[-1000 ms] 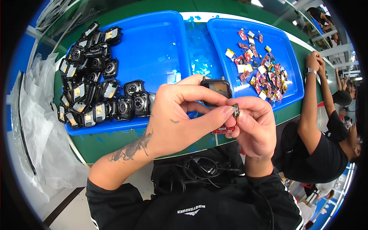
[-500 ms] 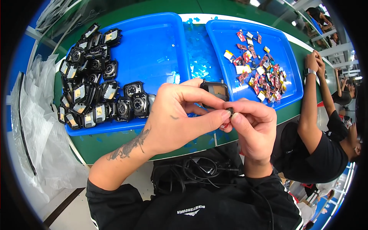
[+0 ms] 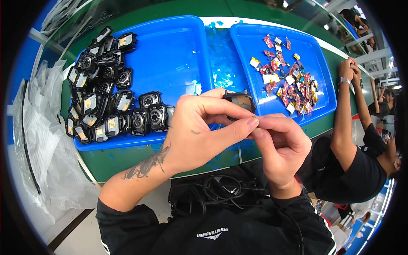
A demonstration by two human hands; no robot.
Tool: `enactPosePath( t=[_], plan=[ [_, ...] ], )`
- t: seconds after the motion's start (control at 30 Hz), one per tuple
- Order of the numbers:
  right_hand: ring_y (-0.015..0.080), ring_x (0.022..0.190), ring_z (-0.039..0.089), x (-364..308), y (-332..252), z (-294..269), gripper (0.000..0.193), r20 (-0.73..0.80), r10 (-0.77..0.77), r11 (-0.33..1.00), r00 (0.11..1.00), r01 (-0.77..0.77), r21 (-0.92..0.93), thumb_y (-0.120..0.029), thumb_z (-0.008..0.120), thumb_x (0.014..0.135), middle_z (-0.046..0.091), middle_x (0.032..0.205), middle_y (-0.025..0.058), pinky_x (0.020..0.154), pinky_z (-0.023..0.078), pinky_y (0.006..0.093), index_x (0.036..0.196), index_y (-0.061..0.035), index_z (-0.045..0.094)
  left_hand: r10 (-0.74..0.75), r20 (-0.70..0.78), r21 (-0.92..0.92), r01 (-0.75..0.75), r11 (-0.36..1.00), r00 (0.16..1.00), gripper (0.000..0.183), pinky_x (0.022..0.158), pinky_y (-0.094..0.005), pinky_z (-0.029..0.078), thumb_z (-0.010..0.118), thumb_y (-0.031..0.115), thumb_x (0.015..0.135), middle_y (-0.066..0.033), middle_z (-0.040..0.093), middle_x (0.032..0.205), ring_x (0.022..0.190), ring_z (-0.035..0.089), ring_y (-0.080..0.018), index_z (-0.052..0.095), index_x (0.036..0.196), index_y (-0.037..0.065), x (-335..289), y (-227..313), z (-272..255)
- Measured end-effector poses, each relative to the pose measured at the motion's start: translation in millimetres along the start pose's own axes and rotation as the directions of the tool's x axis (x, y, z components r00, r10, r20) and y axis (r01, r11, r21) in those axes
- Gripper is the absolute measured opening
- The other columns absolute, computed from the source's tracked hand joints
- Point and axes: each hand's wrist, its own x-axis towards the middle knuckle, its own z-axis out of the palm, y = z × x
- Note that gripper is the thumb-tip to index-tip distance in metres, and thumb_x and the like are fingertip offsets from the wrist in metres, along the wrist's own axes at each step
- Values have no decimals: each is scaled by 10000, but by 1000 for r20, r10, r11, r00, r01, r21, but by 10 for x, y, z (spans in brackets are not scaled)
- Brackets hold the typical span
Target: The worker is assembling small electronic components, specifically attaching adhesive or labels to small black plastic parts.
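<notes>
My left hand (image 3: 202,131) is closed, thumb and index finger pinched together. Behind its index finger, a black smartwatch case (image 3: 239,102) with a tan inner face sits in the curl of the other fingers. Against those left fingertips presses my right hand (image 3: 282,148), its thumb and index finger also pinched. Whatever lies between the fingertips is hidden. Both hands are over the table's near edge, between two blue trays. Many black smartwatch cases (image 3: 108,72) are heaped along the left side of the left tray (image 3: 170,46).
Small red circuit boards and silvery battery cells (image 3: 304,89) lie in the right blue tray (image 3: 327,100). Blue film scraps (image 3: 223,76) litter the green table (image 3: 119,163). Clear plastic sheeting (image 3: 51,140) hangs at left. Black cables (image 3: 221,187) lie below my hands. A co-worker's arms (image 3: 346,114) rest at right.
A small dark and red piece visible between my fingertips before is now covered. My right fingers have curled in and shifted slightly; the watch case has stayed nearly in place.
</notes>
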Motion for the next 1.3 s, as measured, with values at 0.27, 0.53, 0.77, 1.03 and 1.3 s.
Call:
enactPosePath(
  t=[0.27, 0.53, 0.77, 1.03, 1.3],
  plan=[
    [203, 847, 697, -9, -64, 0, 159, -23, 112, 984, 993, -108, 140, 101, 626, 861, 683, 941, 181, 752, 586, 287, 1019, 119, 639, 17, -47, -65, -20, 998, 999, 120, 702, -261, 436, 714, 69, 818, -84, 733, 753, 771, 549, -65, 749, 904, -7, 4, 2, 37],
    [198, 832, 698, -7, -70, -15, 150, -19, 138, 973, 990, -132, 189, 99, 626, 864, 683, 939, 181, 741, 590, 280, 1012, 112, 646, 77, -54, -67, -81, 994, 996, 121, 691, -259, 461, 702, 31, 801, -71, 728, 761, 779, 568, -102, 749, 905, -10, 15, -34, 54],
    [199, 833, 698, -15, -36, -9, 153, -19, 90, 986, 996, -86, 145, 111, 621, 859, 678, 946, 188, 741, 586, 275, 1010, 114, 646, 55, -79, -47, -58, 997, 995, 108, 657, -257, 450, 712, 31, 791, -68, 721, 757, 755, 555, -105, 757, 886, 6, 13, -44, 56],
    [193, 806, 701, -8, -66, -5, 144, -23, 157, 969, 987, -150, 196, 101, 619, 865, 690, 923, 188, 731, 588, 273, 1006, 111, 645, 100, -94, -12, -102, 995, 991, 97, 661, -265, 450, 708, 9, 771, -63, 718, 732, 740, 542, -103, 753, 855, -4, 18, -37, 63],
    [186, 798, 701, -2, -21, -38, 155, 26, 227, 902, 974, -220, 371, 68, 609, 885, 697, 896, 180, 714, 594, 276, 1034, 102, 633, 93, -75, 5, -93, 996, 993, 58, 693, -278, 434, 703, 37, 784, -51, 722, 714, 738, 533, -91, 746, 811, 9, 10, -9, 60]
  ],
)
